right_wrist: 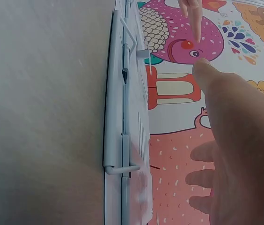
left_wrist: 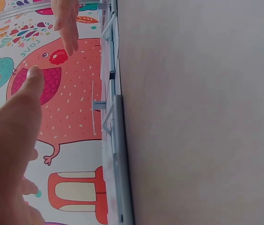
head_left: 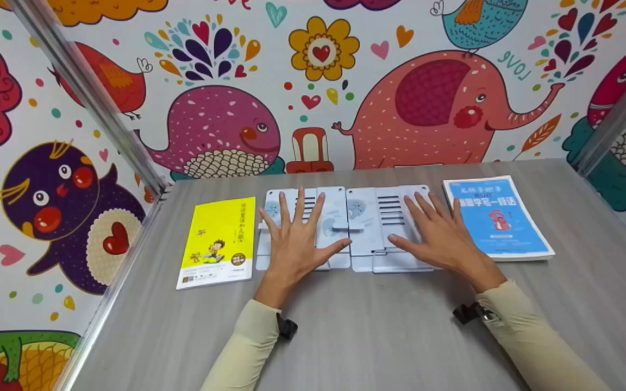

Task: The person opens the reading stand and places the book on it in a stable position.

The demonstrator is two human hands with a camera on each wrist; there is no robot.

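On the gray surface (head_left: 367, 331), the slotted stand (head_left: 364, 246) looks light, stiff, best gripped by its outer edges; left hand (head_left: 296, 243) and right hand (head_left: 443, 239) spread wide, empty.

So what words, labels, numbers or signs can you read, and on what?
"童谣和儿歌": part of the vertical title, yellow book
"手把手": top line, blue book
"写一段话": larger title line, blue book
"LOVE": teal, on the wall beside the printed elephant
"LOVE": reddish, on the wall, right wrist view
Too small or blurred: the fine print on both books
White stands: none legible
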